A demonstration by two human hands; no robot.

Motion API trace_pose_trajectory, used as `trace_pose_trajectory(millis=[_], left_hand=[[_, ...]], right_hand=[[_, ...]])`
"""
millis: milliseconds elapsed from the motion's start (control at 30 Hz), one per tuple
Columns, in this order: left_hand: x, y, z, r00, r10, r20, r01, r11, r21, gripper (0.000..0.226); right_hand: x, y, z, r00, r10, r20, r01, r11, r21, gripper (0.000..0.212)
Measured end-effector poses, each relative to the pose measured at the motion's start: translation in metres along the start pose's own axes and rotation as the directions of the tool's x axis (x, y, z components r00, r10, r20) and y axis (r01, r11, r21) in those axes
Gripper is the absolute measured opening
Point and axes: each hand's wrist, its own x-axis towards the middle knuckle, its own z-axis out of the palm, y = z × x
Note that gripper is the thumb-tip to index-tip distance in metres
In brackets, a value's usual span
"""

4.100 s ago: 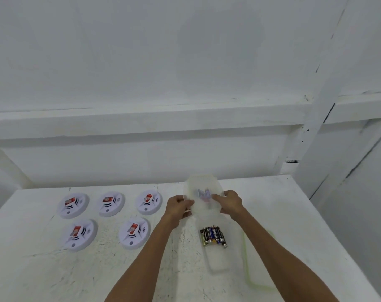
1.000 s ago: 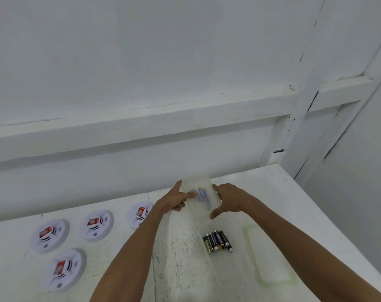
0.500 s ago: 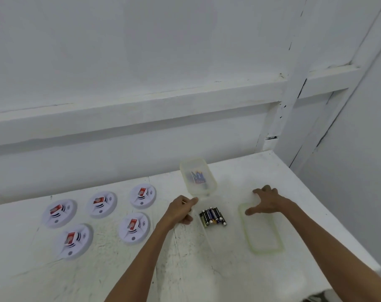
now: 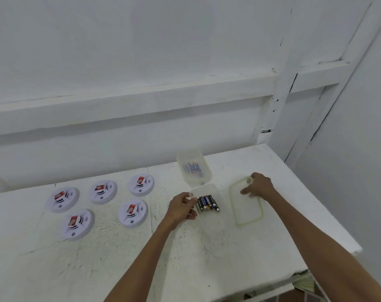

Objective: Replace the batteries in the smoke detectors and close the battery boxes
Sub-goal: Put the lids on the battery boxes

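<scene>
Several white round smoke detectors (image 4: 132,213) lie on the left half of the white table (image 4: 98,258), each showing a red battery. An open clear battery box (image 4: 213,225) sits mid-table with several dark batteries (image 4: 207,202) inside. My left hand (image 4: 182,207) grips its left wall beside the batteries. The box's green-rimmed lid (image 4: 247,211) lies flat to the right, and my right hand (image 4: 258,187) holds its far end with fingers curled over it. A second clear box (image 4: 193,168), lidded, stands just behind with batteries inside.
A white wall with a ledge runs behind the table. The table's right edge (image 4: 329,214) drops off beside a white post and side wall. The front right corner (image 4: 357,250) is chipped, with floor below.
Both hands let go of the far lidded box, which now rests on the table. My left hand came to the open box and my right hand closed on the loose lid.
</scene>
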Motion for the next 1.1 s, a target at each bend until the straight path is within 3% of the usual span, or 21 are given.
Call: trace_pose_trajectory(millis=[133, 300, 433, 500, 567, 633, 733, 800, 867, 1000, 1100], left_hand=[[-0.005, 0.002, 0.005, 0.997, 0.028, -0.074, -0.029, 0.999, -0.02, 0.03], [-0.008, 0.0, 0.01, 0.992, 0.042, -0.116, -0.046, 0.998, -0.037, 0.027], [-0.014, 0.004, 0.015, 0.992, -0.041, -0.119, 0.026, 0.992, -0.125, 0.048], [-0.014, 0.004, 0.015, 0.992, -0.042, -0.116, 0.03, 0.994, -0.104, 0.053], [-0.014, 0.003, 0.014, 0.994, -0.025, -0.108, 0.014, 0.995, -0.102, 0.049], [-0.015, -0.001, 0.012, 0.995, 0.018, -0.097, -0.028, 0.995, -0.1, 0.039], [-0.014, -0.007, 0.012, 0.994, 0.064, -0.086, -0.069, 0.996, -0.055, 0.04], [-0.013, -0.008, 0.011, 0.993, 0.071, -0.094, -0.076, 0.996, -0.049, 0.039], [-0.013, -0.008, 0.01, 0.995, 0.049, -0.085, -0.055, 0.996, -0.07, 0.038], [-0.015, -0.007, 0.009, 0.996, 0.037, -0.082, -0.041, 0.998, -0.05, 0.035], [-0.012, -0.008, 0.007, 0.994, 0.02, -0.104, -0.03, 0.995, -0.096, 0.036]], right_hand=[[-0.011, -0.029, 0.004, 0.995, -0.09, -0.03, 0.092, 0.993, 0.079, 0.04], [-0.052, -0.082, 0.026, 0.962, -0.271, -0.028, 0.264, 0.952, -0.154, 0.047], [-0.081, -0.108, 0.063, 0.937, -0.348, 0.034, 0.343, 0.896, -0.281, 0.06], [-0.089, -0.113, 0.073, 0.93, -0.366, 0.037, 0.362, 0.892, -0.271, 0.05], [-0.085, -0.115, 0.072, 0.934, -0.356, 0.043, 0.35, 0.879, -0.322, 0.032], [-0.079, -0.116, 0.064, 0.942, -0.331, 0.058, 0.325, 0.85, -0.415, 0.03], [-0.06, -0.101, 0.051, 0.977, -0.201, 0.064, 0.207, 0.85, -0.485, 0.059], [-0.048, -0.089, 0.043, 0.97, -0.164, 0.177, 0.225, 0.884, -0.41, 0.081], [-0.044, -0.079, 0.033, 0.962, -0.121, 0.245, 0.198, 0.926, -0.321, 0.088], [-0.044, -0.07, 0.036, 0.954, -0.121, 0.274, 0.189, 0.953, -0.238, 0.062], [-0.045, -0.071, 0.041, 0.956, -0.128, 0.263, 0.194, 0.951, -0.241, 0.056]])
